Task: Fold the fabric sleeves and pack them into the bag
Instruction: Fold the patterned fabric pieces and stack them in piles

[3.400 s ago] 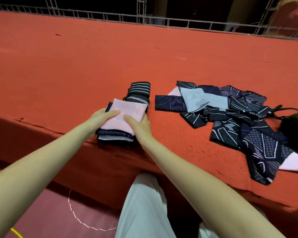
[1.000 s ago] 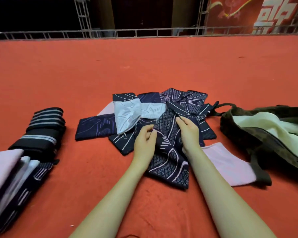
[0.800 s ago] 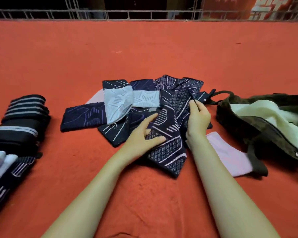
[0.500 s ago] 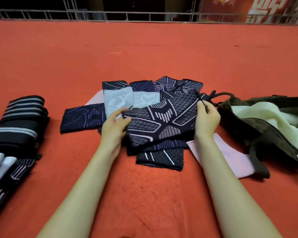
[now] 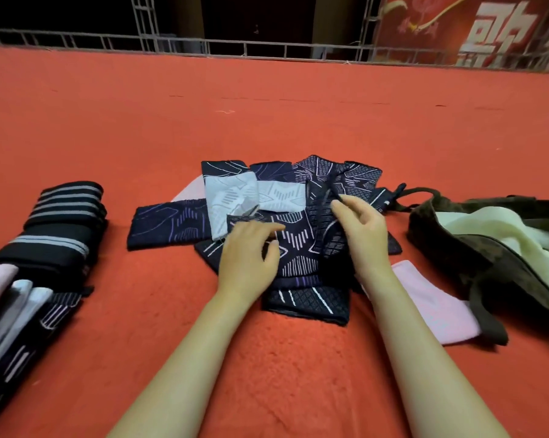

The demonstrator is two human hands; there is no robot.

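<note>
Navy sleeve (image 5: 298, 248) — both hands (image 5: 251, 257) folding, bag (image 5: 456, 241) right

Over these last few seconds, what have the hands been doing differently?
The hands left the folded stack at the left and moved to the loose pile. They picked out a navy patterned sleeve, spread it, and are folding it: left hand presses it flat, right hand pinches its far edge. The bag and pink sleeve stayed put.

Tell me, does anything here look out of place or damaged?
Nothing looks damaged. The unfolded sleeves lie in a loose overlapping heap, and one pink sleeve lies apart, beside the bag.
</note>
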